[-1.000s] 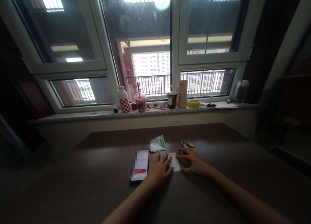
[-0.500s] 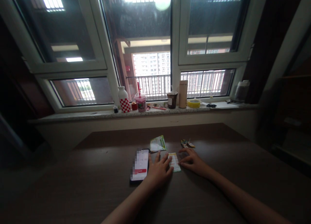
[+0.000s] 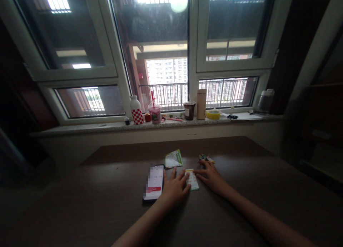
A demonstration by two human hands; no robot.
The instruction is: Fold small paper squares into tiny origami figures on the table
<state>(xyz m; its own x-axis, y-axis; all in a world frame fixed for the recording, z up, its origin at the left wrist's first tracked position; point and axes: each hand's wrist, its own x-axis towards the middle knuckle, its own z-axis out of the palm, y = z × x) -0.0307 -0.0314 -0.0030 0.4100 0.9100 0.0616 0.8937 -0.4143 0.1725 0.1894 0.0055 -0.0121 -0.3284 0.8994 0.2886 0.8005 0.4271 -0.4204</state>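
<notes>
My left hand (image 3: 174,185) lies flat with fingers spread, its right-side fingers resting on the left edge of a small white paper packet (image 3: 192,180) with a yellow top strip and green lower edge. At the packet's upper right corner is my right hand (image 3: 211,176), fingers apart, thumb side close to the packet's edge. Its forward finger reaches a small crumpled colourful wrapper (image 3: 207,157). Just left of my left hand is a phone (image 3: 153,184) with a lit screen. Beyond that hand lies a larger green-and-white packet (image 3: 174,159).
The brown table (image 3: 88,204) ends before a stone windowsill (image 3: 112,127). On the sill stand a checkered bottle (image 3: 137,113), a pink drink cup (image 3: 155,113), a dark drink cup (image 3: 189,110), a tan flask (image 3: 201,104), yellow tape (image 3: 213,114) and black scissors (image 3: 232,116).
My right hand has shifted forward, from the packet's right edge to its upper corner, with a finger now at the crumpled wrapper. My left hand has stayed in place.
</notes>
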